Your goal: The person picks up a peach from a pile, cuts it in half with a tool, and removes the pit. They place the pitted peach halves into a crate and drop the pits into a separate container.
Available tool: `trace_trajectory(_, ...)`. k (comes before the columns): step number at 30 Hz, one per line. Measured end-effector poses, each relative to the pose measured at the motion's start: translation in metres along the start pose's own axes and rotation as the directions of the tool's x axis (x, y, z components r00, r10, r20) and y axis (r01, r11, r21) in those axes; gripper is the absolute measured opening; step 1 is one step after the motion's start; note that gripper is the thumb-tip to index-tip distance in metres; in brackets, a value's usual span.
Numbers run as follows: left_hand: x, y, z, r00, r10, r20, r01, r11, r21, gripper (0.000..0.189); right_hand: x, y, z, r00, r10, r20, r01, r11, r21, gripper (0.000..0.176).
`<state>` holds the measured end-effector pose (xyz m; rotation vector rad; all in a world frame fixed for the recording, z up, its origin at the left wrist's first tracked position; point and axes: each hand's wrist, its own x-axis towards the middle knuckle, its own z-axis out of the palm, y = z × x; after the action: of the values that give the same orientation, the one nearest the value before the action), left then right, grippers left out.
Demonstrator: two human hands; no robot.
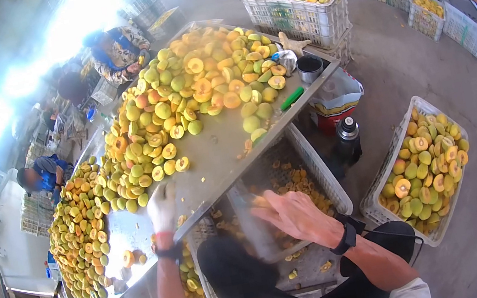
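A large pile of halved yellow-green fruit (162, 111) covers much of the metal table (206, 148). My left hand (163, 208), in a white glove, is at the table's front edge, just below the pile; its fingers are blurred, and whether they hold anything is unclear. My bare right hand (291, 211) is over a crate (320, 176) of small yellow pieces in front of my knees. Its fingertips are smeared by motion near something yellowish that I cannot make out. A green-handled tool (292, 98) lies near the table's right edge, beside a dark cup (309, 67).
A crate of fruit (424, 170) stands on the floor at the right, and stacked crates (297, 11) stand behind the table. A metal flask (347, 130) is near the table's right corner. Co-workers (118, 52) sit across the table and further left.
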<state>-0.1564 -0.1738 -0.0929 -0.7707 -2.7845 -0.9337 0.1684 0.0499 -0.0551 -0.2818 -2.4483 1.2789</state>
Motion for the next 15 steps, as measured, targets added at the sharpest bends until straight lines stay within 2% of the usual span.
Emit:
trace_trajectory(5,0.103,0.052,0.092,0.988,0.107,0.114,-0.101,0.993,-0.055,0.042,0.012,0.008,-0.008,0.996,0.085,-0.028,-0.088,0.991,-0.1,0.032)
trace_trajectory(8,0.146,0.076,0.14,0.977,0.183,0.108,-0.194,0.976,0.099,0.037,0.02,0.013,-0.014,0.983,0.181,0.029,-0.174,0.97,-0.171,0.039)
trace_trajectory(10,0.166,0.084,0.171,0.961,0.259,0.1,-0.273,0.946,0.174,0.034,0.025,0.018,-0.017,0.98,0.199,0.012,-0.193,0.964,-0.185,0.039)
trace_trajectory(15,0.193,0.133,0.225,0.938,0.323,0.128,-0.343,0.92,0.192,0.032,0.029,0.031,-0.022,0.976,0.21,-0.056,-0.217,0.953,-0.213,0.04)
